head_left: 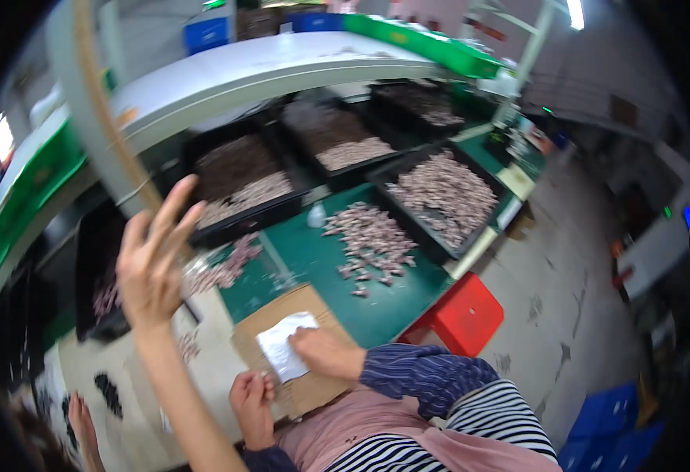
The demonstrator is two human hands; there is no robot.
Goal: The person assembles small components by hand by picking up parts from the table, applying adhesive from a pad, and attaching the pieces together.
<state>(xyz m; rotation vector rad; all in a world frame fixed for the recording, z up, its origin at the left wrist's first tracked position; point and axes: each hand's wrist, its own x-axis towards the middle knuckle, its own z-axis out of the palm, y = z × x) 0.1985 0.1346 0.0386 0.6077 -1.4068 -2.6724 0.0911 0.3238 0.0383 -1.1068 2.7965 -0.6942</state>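
A white sheet of paper (284,346) lies on a brown cardboard piece (260,322) just in front of me. My right hand (321,352) rests over the paper's right side with its fingers closed; whatever they may hold is hidden. Beside the cardboard's left edge, my left hand (252,397) has curled fingers, and I cannot make out anything in them. Beyond the cardboard, many small pinkish pieces (368,240) lie heaped on the green tabletop (345,311).
A co-worker's raised hand (152,271) and forearm cross the left side; another hand (83,421) shows at lower left. Black trays (447,197) hold more pieces. A small bottle (316,215) stands by the heap. A white shelf (282,67) spans above, and a red stool (471,315) stands right.
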